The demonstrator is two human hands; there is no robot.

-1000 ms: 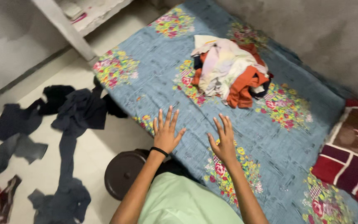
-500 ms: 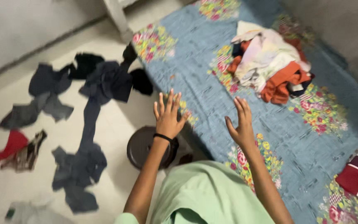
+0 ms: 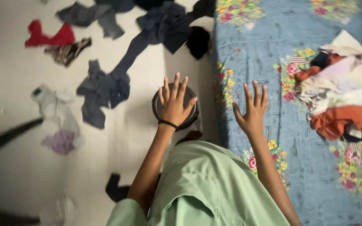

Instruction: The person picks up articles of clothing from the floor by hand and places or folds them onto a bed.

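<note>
Now, left hand (image 3: 173, 104) spread wide over dark round stool (image 3: 158, 109), right hand (image 3: 252, 112) splayed above bedsheet (image 3: 269, 58), both empty

The bed (image 3: 269, 62) wears a blue sheet (image 3: 315, 175) printed with bright flower clusters, and a heap of clothes (image 3: 342, 98) in white, cream and orange lies on its right side. Beside the bed, the pale floor (image 3: 17, 175) carries a round dark stool (image 3: 175, 108) close to the bed's edge. Dark blue-grey garments (image 3: 105, 86) sprawl across the floor, with a red cloth (image 3: 49, 37), a lilac cloth (image 3: 59, 141) and a small black piece (image 3: 117, 190) scattered around them.
</note>
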